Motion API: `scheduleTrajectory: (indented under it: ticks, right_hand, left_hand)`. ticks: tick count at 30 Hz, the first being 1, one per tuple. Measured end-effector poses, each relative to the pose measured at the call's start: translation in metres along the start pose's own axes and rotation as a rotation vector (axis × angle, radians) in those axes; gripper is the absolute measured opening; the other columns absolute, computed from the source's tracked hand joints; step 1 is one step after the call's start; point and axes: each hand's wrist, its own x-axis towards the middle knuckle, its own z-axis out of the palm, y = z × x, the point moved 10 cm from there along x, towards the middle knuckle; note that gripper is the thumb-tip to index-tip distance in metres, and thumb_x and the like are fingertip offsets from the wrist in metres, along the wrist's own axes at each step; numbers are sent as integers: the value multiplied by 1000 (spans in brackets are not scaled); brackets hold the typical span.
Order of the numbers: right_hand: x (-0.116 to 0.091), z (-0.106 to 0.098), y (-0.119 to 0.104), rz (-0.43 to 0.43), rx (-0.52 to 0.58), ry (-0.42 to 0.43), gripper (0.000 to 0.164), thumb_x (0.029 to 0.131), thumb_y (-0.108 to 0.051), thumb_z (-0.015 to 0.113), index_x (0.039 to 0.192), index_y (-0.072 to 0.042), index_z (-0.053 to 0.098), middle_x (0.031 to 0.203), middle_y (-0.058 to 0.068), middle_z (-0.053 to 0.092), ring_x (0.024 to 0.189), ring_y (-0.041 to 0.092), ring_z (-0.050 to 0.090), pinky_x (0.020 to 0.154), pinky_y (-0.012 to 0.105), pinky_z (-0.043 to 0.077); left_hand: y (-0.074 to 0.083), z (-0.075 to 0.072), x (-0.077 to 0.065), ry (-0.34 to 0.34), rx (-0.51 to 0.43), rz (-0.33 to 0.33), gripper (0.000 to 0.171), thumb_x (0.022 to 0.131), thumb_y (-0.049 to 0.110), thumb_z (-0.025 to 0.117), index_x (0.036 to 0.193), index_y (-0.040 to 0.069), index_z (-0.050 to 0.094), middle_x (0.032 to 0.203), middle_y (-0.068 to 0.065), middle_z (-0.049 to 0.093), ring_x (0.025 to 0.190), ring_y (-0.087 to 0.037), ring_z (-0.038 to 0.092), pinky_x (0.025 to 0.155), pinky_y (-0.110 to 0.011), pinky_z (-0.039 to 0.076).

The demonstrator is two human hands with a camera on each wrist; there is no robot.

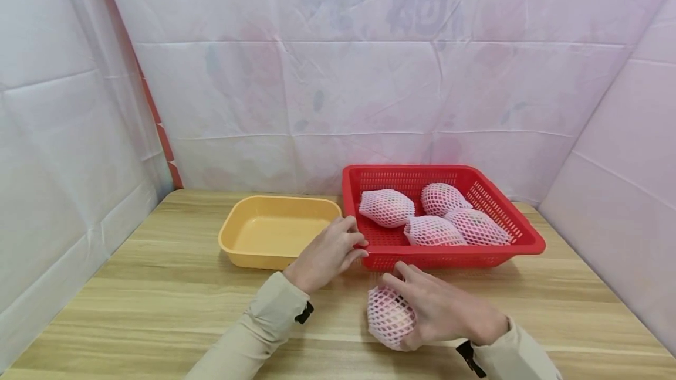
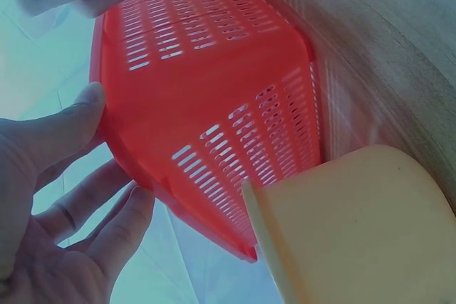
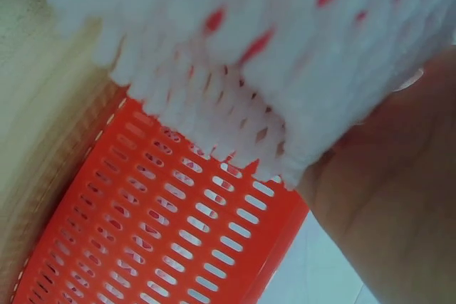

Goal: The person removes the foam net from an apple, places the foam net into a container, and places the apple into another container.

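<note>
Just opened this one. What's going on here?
A person is working at a wooden table. Their right hand grips a net-wrapped item, apparently a fruit, just in front of the red basket; whether it touches the table is hard to tell. Their left hand holds the basket's rim at its near left corner. Four more net-wrapped items lie inside the basket, and a yellow tray stands to its left.

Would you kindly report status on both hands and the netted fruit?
Left hand holding near-left corner of red basket. Right hand gripping one netted fruit outside. Front wall between it and four others inside.
</note>
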Motion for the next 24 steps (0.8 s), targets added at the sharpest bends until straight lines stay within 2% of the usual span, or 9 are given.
scheduleTrajectory:
  ticks: [8,24]
  right_hand:
    - [-3,4,1,11,-51,-5,74,63,-39,90,125,-23,54,109,-4,45,95,12,49,76,36,54]
    - [-9,5,-1,-7,-36,6,72,66,-41,91,125,-23,54,109,-4,45,97,13,49,76,36,54]
  left_hand:
    - [3,0,1,-10,-5,1,14,87,14,81,97,4,78,95,-5,58,92,-20,56,83,-25,52]
    - [2,-1,1,-13,-15,-48,15,86,12,82,98,4,78,94,-5,58,88,-20,55,79,-24,52]
